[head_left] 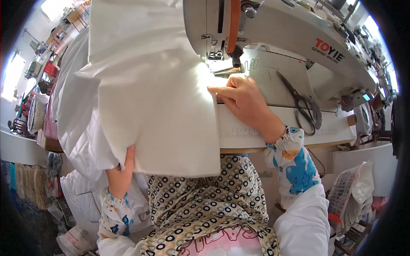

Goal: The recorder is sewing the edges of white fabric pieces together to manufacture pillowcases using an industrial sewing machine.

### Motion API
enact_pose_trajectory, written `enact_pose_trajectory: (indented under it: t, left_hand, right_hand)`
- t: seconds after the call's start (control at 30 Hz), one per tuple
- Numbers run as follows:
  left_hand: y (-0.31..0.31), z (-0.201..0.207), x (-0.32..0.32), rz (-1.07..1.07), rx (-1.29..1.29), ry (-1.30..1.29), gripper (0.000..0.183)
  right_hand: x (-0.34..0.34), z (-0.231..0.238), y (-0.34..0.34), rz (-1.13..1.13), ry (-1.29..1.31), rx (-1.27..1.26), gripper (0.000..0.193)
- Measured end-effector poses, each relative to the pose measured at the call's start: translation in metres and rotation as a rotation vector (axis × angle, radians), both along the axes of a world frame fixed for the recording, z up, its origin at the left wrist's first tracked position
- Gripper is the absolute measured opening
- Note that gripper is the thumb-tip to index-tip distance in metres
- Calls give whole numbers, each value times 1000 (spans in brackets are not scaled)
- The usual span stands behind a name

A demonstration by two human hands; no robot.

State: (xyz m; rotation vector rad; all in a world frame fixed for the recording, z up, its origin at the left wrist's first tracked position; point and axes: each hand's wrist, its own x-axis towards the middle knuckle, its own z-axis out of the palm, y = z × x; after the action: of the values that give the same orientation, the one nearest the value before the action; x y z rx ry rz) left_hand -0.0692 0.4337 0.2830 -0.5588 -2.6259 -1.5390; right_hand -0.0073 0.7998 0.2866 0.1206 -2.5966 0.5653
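A broad white fabric piece (158,115) lies over the left of the sewing table and hangs past its front edge. My left hand (120,173) grips its lower left side, thumb on top and the other fingers hidden underneath. At the fabric's right edge, my right hand (245,96) pinches the cloth between thumb and forefinger, just in front of the lit presser foot (216,55). Above the cloth stands the grey sewing machine (277,30) with an orange strip. Glare hides the exact spot by the needle.
Black-handled scissors (304,106) lie right of my right hand. White quilted cloth (74,115) is heaped to the left and hangs down. A ruler scale marks the table's front strip (243,135). A small cardboard tube (351,120) sits at the right end; a wire basket (341,194) stands below.
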Motion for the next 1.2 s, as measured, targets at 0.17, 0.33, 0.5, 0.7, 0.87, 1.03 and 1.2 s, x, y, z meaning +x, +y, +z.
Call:
enact_pose_trajectory:
  t: [0.17, 0.33, 0.5, 0.7, 0.87, 1.03, 1.2]
  left_hand:
    - [19, 1, -25, -55, -76, 116, 36]
    - [32, 15, -48, -51, -188, 37, 40]
    - [54, 16, -78, -95, -194, 52, 43]
    - [80, 18, -108, -116, -147, -55, 46]
    - [89, -3, -150, -129, -136, 190, 47]
    - [108, -7, -178, -127, -171, 265, 46]
    - [126, -2, -195, -127, -252, 264, 40]
  right_hand:
    - [-2, -1, 0, 4, 8, -15, 27]
    - [-2, 1, -1, 1, 13, 4, 27]
    - [-3, -1, 0, 3, 11, -6, 28]
    - [-4, 0, 2, 8, 2, 7, 28]
    - [-6, 2, 0, 21, -5, 16, 26]
    - [-7, 3, -2, -13, -9, 9, 25]
    - [-8, 5, -4, -68, -61, 36, 24]
